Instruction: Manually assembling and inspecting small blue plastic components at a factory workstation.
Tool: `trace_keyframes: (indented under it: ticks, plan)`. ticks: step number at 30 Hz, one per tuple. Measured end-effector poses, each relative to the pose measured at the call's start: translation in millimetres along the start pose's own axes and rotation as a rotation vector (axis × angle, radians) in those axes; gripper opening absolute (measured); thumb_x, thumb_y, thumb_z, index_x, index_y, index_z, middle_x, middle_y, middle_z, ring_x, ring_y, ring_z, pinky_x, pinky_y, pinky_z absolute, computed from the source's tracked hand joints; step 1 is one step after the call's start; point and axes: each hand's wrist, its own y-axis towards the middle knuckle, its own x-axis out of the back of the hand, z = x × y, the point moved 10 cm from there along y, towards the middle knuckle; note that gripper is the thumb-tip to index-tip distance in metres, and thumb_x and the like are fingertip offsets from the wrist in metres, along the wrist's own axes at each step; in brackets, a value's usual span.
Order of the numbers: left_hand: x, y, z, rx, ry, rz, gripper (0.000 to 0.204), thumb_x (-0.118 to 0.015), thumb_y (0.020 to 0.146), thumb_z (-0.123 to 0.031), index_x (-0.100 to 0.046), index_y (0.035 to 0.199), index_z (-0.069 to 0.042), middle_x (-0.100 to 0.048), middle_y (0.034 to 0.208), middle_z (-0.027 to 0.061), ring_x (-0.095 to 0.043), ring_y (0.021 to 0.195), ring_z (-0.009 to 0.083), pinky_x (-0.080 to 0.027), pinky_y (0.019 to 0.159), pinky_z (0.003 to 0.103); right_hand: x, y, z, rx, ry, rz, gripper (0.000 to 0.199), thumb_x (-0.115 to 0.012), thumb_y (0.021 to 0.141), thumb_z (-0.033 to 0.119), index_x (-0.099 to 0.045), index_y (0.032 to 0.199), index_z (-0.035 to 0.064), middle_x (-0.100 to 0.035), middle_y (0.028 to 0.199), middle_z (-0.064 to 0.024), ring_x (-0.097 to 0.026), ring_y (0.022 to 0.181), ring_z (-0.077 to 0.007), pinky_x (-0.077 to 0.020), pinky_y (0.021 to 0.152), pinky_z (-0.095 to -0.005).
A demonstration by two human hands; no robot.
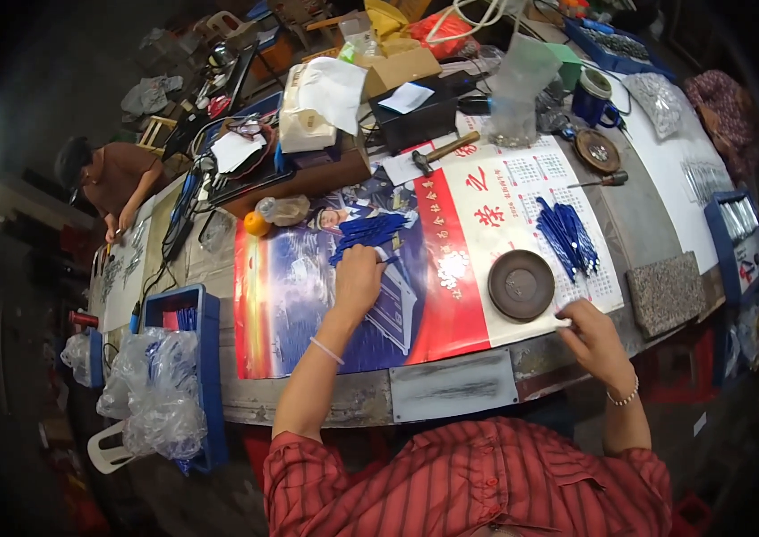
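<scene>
I can make out big red characters on the white panel of the calendar poster, small date grids to their right. White characters line the red band on their left.

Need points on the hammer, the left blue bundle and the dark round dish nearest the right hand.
Hammer (451,150): head camera view, wooden handle.
Left blue bundle (370,230): head camera view, middle.
Dark round dish (522,285): head camera view, bare inner floor.

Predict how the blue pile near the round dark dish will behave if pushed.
The blue pile would likely fan apart, since its slim pieces lie splayed with no visible tie. Single pieces look thin, so probably light. They may slide on the shiny poster.
</scene>
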Motion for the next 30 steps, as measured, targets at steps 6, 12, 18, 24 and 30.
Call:
trace_keyframes:
  ticks: [6, 12, 18, 24, 30]
  plan:
    - [51.7, -34.8, -16.5, 0.153, -0.387, -0.127, 0.005, -0.056, 0.086, -0.004, -0.052, 0.088, -0.001, -0.058, 0.081, 0.0136, -0.057, 0.076, 0.0249, -0.045, 0.071, 0.034, -20.9, 34.6, -18.0, 0.064, -0.051, 0.023, 0.014, -0.06, 0.079, 0.005, -0.056, 0.092, 0.0012, -0.055, 0.084, -0.014, -0.057, 0.074, -0.031, -0.0459, 0.065, -0.0355]
    - [82.5, -112.7, -64.4, 0.45, -1.109, -0.16, 0.005, -0.048, 0.091, 0.0, -0.049, 0.096, 0.001, -0.058, 0.084, 0.0076, -0.057, 0.076, 0.0125, -0.047, 0.073, 0.025, -48.3, 58.3, -16.9, 0.216, -0.239, 0.093, 0.013, -0.059, 0.077, 0.006, -0.057, 0.089, 0.0039, -0.055, 0.081, -0.0135, -0.056, 0.076, -0.0342, -0.0453, 0.066, -0.0414]
    - [59.4, -170.0, -86.6, 0.598, -1.317, -0.128, 0.016, -0.052, 0.091, -0.002, -0.053, 0.105, 0.003, -0.061, 0.087, 0.0081, -0.059, 0.075, 0.0131, -0.048, 0.07, 0.026, -68.3, 76.3, -18.3, 0.271, -0.38, 0.254, 0.003, -0.057, 0.078, 0.009, -0.054, 0.079, 0.0072, -0.054, 0.079, -0.0089, -0.056, 0.074, -0.0288, -0.0403, 0.066, -0.04]
    - [42.7, -186.2, -98.3, 0.665, -1.396, -0.08, 0.016, -0.055, 0.091, -0.005, -0.054, 0.105, 0.003, -0.061, 0.083, 0.0074, -0.059, 0.072, 0.0133, -0.048, 0.067, 0.025, -86.2, 84.8, -18.7, 0.337, -0.504, 0.403, 0.004, -0.054, 0.075, 0.008, -0.056, 0.074, 0.0045, -0.057, 0.077, -0.0116, -0.058, 0.069, -0.0317, -0.0444, 0.065, -0.0417]
    - [37.9, -176.3, -116.5, 0.649, -1.443, -0.047, 0.016, -0.055, 0.09, -0.003, -0.053, 0.105, 0.003, -0.058, 0.08, 0.0056, -0.058, 0.07, 0.0121, -0.047, 0.065, 0.024, -100.7, 92.4, -28.6, 0.305, -0.505, 0.514, 0.007, -0.055, 0.07, 0.006, -0.054, 0.074, 0.0014, -0.058, 0.077, -0.0157, -0.059, 0.068, -0.0359, -0.0463, 0.062, -0.0438]
